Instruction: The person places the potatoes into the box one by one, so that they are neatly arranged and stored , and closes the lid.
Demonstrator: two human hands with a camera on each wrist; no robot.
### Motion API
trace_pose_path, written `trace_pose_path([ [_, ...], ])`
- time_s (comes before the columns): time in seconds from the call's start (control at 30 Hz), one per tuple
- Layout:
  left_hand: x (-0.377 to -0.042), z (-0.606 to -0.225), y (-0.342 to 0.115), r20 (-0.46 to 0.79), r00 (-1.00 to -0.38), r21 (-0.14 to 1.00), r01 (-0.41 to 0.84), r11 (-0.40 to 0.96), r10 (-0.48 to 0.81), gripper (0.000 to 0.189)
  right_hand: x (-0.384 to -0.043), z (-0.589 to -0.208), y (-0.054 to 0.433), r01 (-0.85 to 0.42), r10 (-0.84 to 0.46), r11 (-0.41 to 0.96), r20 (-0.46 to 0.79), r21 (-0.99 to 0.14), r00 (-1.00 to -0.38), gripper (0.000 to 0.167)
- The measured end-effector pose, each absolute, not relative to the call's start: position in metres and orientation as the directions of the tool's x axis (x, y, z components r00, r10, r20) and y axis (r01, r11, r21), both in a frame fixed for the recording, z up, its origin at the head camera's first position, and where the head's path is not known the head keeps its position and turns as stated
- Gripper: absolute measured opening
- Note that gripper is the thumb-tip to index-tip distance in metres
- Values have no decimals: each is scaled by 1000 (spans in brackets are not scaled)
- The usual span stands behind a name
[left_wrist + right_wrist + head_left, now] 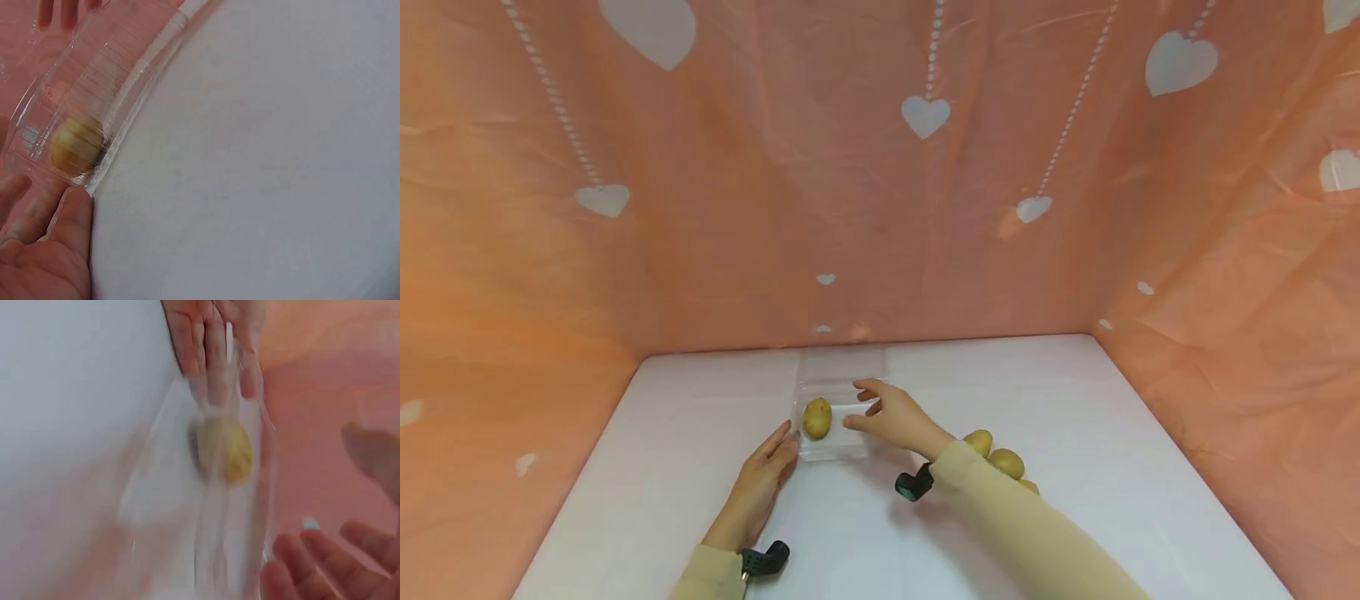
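A clear plastic box (831, 453) sits toward the back of the white table, its see-through lid (844, 364) folded back flat behind it. One yellow-brown potato (817, 418) lies in the left part of the box; it shows through the plastic wall in the left wrist view (76, 147). My left hand (756, 487) rests against the box's left side with fingers extended. Over the right part of the box hovers my right hand (898, 417), its fingers loosely bent, thumb apart, nothing held. The right wrist view is blurred.
Several more potatoes (1006, 462) lie on the table (1097, 483) beside my right forearm, partly covered by the sleeve. An orange-pink cloth with white hearts (925, 117) encloses the back and both sides. Each wrist wears a black camera (765, 559).
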State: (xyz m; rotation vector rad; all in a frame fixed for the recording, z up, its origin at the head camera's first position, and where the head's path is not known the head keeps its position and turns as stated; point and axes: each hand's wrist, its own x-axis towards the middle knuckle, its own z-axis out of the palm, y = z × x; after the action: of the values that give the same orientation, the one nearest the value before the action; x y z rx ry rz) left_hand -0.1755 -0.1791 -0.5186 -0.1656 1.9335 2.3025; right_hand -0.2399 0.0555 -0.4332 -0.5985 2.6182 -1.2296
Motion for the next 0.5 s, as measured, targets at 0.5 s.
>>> trace_pose_path([
  [0.5,-175,-517,-180,-159,-985,969,-170,-180,73,58,-210,-439,168,-279,-526,588,-97,-759,-845,72],
])
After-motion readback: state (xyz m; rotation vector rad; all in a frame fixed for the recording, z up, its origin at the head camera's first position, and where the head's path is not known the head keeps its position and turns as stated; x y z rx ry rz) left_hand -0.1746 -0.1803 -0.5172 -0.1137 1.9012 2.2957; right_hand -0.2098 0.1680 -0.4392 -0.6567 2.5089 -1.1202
